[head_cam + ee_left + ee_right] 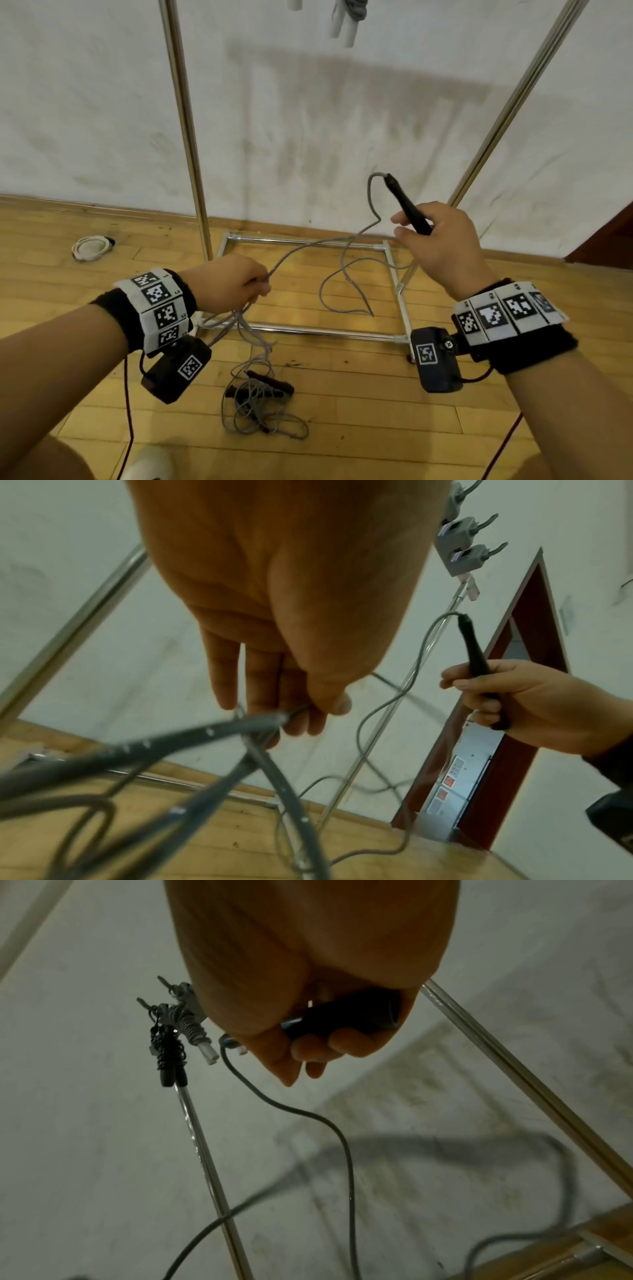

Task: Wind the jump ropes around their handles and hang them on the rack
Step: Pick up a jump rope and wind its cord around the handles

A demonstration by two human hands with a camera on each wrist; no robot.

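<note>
Wooden floor (359, 428) in pale honey planks runs under both hands to a scuffed white wall (325, 120) beyond the fingers, edged by a wood skirting. A dark red door frame (527, 669) stands past the right hand. The rack (185, 120), of shiny round metal tube, has two uprights rising ahead of the fingers and a square base lying flat on the floor below them. High above the fingers, two wound ropes (171, 1053) hang from grey hooks, one black, one pale. A thin grey rope (342, 270) sags in loose curves between the hands. The left hand (229, 284) pinches that rope, thumb against curled fingers (270, 685), with more strands trailing down to a tangled pile (260, 401) on the floor below it. The right hand (442, 246) wraps its fingers (346, 1042) around a slim black handle (407, 209), tip tilted up and away.
</note>
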